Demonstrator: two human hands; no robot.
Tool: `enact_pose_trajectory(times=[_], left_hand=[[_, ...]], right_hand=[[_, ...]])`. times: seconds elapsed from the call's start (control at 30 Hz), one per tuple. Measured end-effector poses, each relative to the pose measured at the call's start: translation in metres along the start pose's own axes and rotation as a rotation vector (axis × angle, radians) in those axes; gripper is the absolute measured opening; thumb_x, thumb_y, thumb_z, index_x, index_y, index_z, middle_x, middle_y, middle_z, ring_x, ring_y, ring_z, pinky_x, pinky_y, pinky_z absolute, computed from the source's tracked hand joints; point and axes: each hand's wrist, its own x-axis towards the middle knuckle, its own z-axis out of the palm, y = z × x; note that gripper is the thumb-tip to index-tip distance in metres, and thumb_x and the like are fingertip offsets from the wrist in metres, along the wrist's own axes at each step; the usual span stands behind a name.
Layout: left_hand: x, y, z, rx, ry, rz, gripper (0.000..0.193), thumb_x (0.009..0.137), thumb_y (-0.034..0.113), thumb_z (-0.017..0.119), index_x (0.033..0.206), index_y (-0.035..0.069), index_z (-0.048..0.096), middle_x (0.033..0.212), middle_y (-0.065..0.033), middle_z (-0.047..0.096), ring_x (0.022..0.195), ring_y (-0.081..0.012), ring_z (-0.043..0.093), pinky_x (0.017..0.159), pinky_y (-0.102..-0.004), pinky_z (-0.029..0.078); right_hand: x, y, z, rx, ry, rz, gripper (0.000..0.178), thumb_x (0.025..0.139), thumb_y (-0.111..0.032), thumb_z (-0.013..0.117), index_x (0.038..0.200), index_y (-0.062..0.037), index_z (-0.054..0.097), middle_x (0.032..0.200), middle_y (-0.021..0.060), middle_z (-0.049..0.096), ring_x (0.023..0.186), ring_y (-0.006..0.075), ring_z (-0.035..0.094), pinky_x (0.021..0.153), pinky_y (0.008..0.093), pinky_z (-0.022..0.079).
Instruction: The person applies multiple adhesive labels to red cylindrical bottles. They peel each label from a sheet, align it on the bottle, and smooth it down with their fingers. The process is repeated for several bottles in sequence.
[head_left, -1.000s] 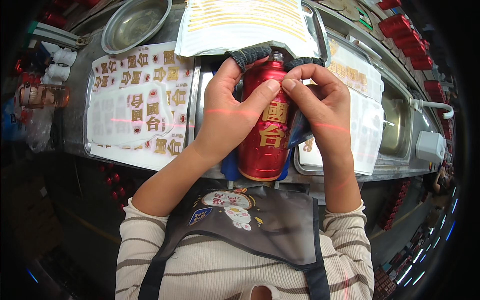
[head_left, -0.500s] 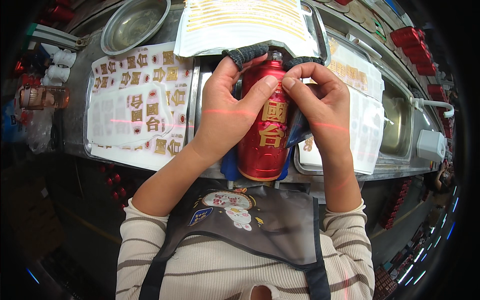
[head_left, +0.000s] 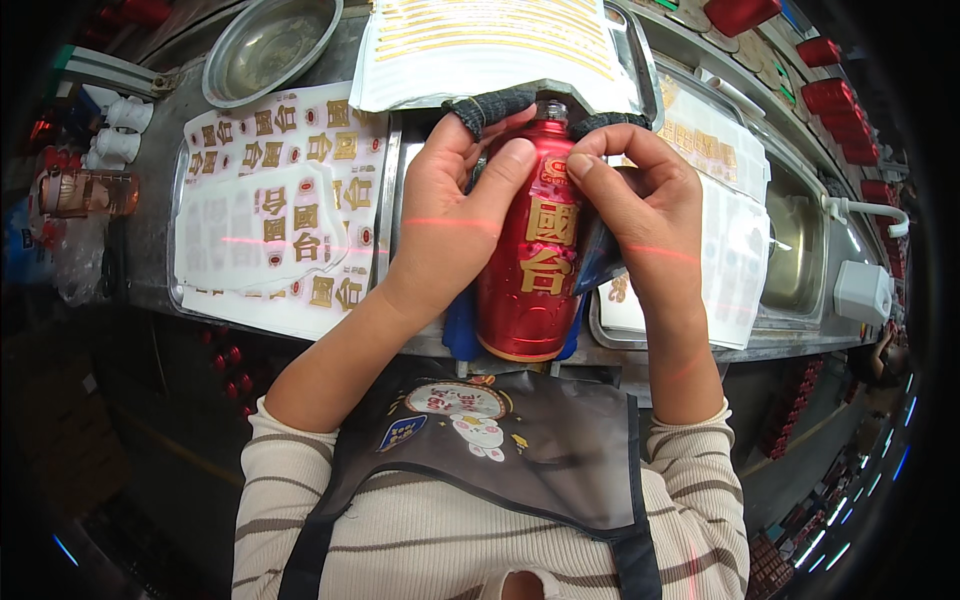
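A glossy red bottle [head_left: 512, 320] with a clear threaded neck lies in front of me, its neck pointing away. Large gold characters [head_left: 548, 240] run down its front, wet-looking, with a small red-and-gold oval emblem [head_left: 554, 170] above them. My left hand [head_left: 468, 190] curls around the bottle's left shoulder, its thumb lying on the red surface left of the emblem. At the emblem's right edge, my right hand [head_left: 640, 195] has its thumb and index finger closed against the bottle. Dark knit finger covers [head_left: 490, 108] are on fingers of both hands.
Sheets of gold-character decals [head_left: 280, 200] lie in a tray at left, below a metal basin [head_left: 272, 50]. More decal sheets [head_left: 725, 260] lie at right, beside a sink [head_left: 795, 265] with a white tap [head_left: 868, 208]. Gold-striped sheets [head_left: 490, 50] stand beyond the bottle. Red bottles [head_left: 830, 97] stand far right.
My left thumb has drawn back to the left, off the emblem, which now shows. My right hand has hardly moved. The red bottles at far right have shifted.
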Motion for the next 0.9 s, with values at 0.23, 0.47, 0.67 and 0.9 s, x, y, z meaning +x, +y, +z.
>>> enact_pose_trajectory(times=[0.23,0.47,0.67,0.9], left_hand=[[0.0,-0.004,-0.002,0.002,-0.031,0.043,0.039,0.096,-0.001,0.059,0.135,-0.001,0.053,0.137,-0.0144,0.059,0.125,-0.0204,0.057,0.109,-0.0345,0.044],[0.001,-0.004,-0.001,0.091,-0.052,0.06,0.045,0.093,-0.002,0.065,0.135,-0.001,0.052,0.137,-0.015,0.058,0.126,-0.021,0.056,0.108,-0.0338,0.045],[0.005,-0.003,-0.003,0.045,-0.02,0.059,0.042,0.094,-0.001,0.063,0.135,-0.001,0.053,0.134,-0.0149,0.06,0.123,-0.0205,0.058,0.106,-0.0338,0.047],[0.005,-0.002,-0.001,0.072,-0.019,0.011,0.04,0.095,0.001,0.063,0.133,-0.002,0.054,0.132,-0.0151,0.061,0.121,-0.02,0.059,0.105,-0.0334,0.048]], right_hand=[[0.002,0.003,-0.002,-0.002,-0.003,-0.021,0.01,0.088,-0.008,0.072,0.092,0.0003,0.069,0.083,-0.0042,0.061,0.063,-0.0039,0.049,0.055,0.0135,0.035],[0.004,0.005,-0.002,0.042,-0.01,-0.03,0.011,0.089,-0.006,0.069,0.098,0.0002,0.066,0.083,-0.002,0.063,0.064,-0.0016,0.052,0.055,0.0143,0.038],[0.0,0.003,0.004,0.087,0.047,-0.029,0.017,0.09,-0.005,0.069,0.105,0.0006,0.063,0.084,0.0018,0.066,0.065,-0.0004,0.056,0.055,0.0159,0.042],[0.005,0.014,0.001,0.017,0.023,-0.088,0.023,0.092,-0.011,0.069,0.112,-0.0012,0.062,0.088,0.0006,0.067,0.068,0.0022,0.059,0.063,0.015,0.045]])
